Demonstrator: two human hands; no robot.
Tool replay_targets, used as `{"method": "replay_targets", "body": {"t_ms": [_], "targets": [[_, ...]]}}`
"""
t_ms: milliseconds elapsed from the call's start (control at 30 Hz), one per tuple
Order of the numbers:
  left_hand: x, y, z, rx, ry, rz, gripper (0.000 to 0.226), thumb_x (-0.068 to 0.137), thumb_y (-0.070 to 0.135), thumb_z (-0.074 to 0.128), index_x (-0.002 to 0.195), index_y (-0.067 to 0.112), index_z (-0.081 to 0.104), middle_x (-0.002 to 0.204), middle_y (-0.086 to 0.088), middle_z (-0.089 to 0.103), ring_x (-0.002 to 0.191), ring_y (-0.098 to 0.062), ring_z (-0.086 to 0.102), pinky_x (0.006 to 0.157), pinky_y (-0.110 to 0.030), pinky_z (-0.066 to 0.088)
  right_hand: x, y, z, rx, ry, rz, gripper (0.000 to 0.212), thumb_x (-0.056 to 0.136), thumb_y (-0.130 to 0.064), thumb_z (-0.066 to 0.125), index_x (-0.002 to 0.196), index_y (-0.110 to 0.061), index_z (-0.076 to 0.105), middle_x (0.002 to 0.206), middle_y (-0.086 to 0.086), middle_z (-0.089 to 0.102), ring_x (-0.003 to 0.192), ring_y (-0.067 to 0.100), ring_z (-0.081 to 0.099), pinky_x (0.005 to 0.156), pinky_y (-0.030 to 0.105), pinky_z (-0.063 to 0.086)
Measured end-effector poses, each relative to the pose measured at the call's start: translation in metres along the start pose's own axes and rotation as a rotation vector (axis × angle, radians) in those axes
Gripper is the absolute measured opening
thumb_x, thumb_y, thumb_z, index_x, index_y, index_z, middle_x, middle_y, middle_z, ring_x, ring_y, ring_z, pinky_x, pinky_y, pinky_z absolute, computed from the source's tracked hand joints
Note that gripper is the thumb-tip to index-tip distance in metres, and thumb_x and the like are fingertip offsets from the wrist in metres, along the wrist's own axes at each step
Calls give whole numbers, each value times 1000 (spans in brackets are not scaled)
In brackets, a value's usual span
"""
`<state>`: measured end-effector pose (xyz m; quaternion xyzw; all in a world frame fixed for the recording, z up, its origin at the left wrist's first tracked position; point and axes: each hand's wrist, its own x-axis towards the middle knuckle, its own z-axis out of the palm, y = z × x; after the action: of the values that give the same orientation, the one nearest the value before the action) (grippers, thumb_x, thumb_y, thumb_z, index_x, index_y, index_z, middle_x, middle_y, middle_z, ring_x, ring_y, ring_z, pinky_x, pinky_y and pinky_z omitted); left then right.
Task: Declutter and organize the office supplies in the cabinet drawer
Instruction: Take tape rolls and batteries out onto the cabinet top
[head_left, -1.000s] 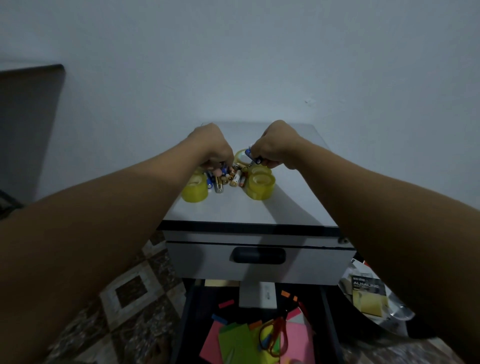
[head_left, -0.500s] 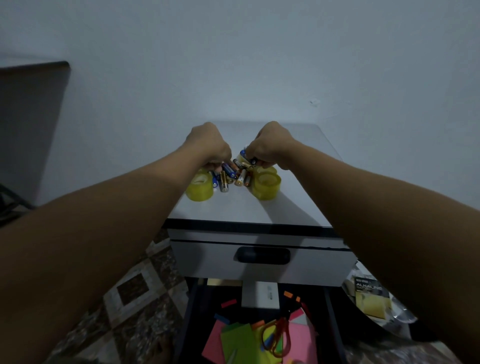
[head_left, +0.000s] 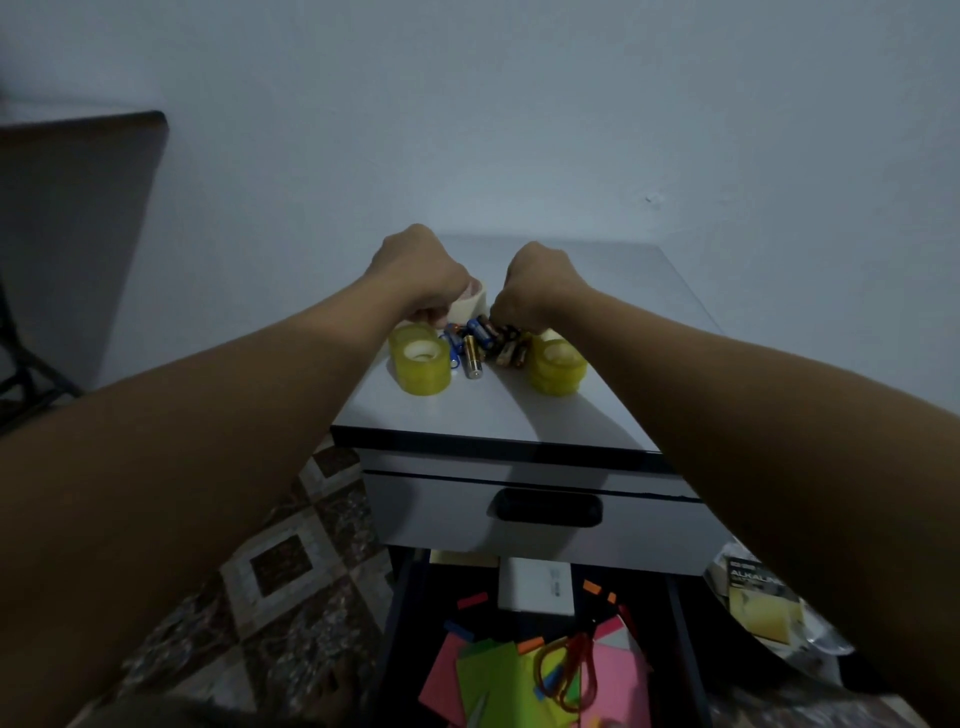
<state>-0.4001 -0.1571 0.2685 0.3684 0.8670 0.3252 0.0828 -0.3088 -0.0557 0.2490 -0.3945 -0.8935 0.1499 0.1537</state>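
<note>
The person is leaning over the grey cabinet top (head_left: 493, 415) with both arms out. The left hand (head_left: 421, 280) is clenching knuckles-up just behind the left translucent yellow tape roll (head_left: 420, 361), beside a cream tape roll (head_left: 470, 304). Its fingers are folding under the palm, so I cannot tell whether it is gripping anything. Between the hands, the loose batteries (head_left: 483, 343) are lying in a heap, touching one another. The right hand (head_left: 540, 288) is curling down into that heap and seems to be pinching a battery or two at its fingertips. The right translucent yellow tape roll (head_left: 558, 366) is sitting just in front of it.

The batteries are round and lying on their sides, so a nudge from either hand is likely to send some rolling off the front edge, down into the open black drawer (head_left: 410, 613) of bright sticky notes (head_left: 498, 675) and red-handled scissors (head_left: 566, 670).

The room is dim, and the arms are hiding the cabinet's sides. The lower drawer is running out of the bottom of the view. At the far right a battery pack (head_left: 753, 587) is half covered.
</note>
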Motion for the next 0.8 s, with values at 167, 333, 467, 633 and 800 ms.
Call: {"method": "replay_targets", "body": {"t_ms": [167, 333, 467, 633, 800], "targets": [[-3, -1, 0, 3, -28, 0, 23, 81, 21, 64, 68, 2, 64, 65, -16, 72, 53, -24, 60, 64, -30, 53, 3, 3, -1, 27, -22, 22, 25, 78, -17, 77, 72, -10, 54, 72, 6, 58, 59, 17, 55, 46, 24, 47], [-4, -3, -1, -13, -37, -5, 22, 80, 20, 64, 71, 0, 66, 66, -18, 72, 54, -24, 60, 62, -30, 52, 3, 7, -3, 75, 22, 72, 21, 81, -5, 64, 67, -9, 49, 71, 9, 57, 58, 20, 55, 50, 25, 48], [-3, -4, -1, -10, -44, -1, 23, 83, 20, 64, 73, -1, 66, 68, -17, 73, 56, -25, 62, 67, -34, 58, 2, 10, -4, 167, -16, 115, 10, 82, -9, 69, 80, -4, 61, 82, 13, 65, 75, 24, 67, 75, 38, 62], [-5, -2, -4, -5, -44, -4, 22, 83, 19, 64, 73, 0, 65, 67, -16, 73, 52, -24, 61, 59, -29, 53, -2, 11, -11, 201, -28, 141, 13, 84, -9, 68, 80, 2, 64, 83, 19, 72, 66, 29, 72, 61, 36, 62], [-14, 2, -10, -12, -34, 29, 18, 80, 16, 62, 76, -1, 68, 65, -14, 73, 56, -26, 66, 62, -32, 56, -13, 14, -31, 248, 19, 127, 16, 85, -6, 61, 84, 7, 68, 76, 19, 72, 53, 26, 67, 41, 22, 51]]}}
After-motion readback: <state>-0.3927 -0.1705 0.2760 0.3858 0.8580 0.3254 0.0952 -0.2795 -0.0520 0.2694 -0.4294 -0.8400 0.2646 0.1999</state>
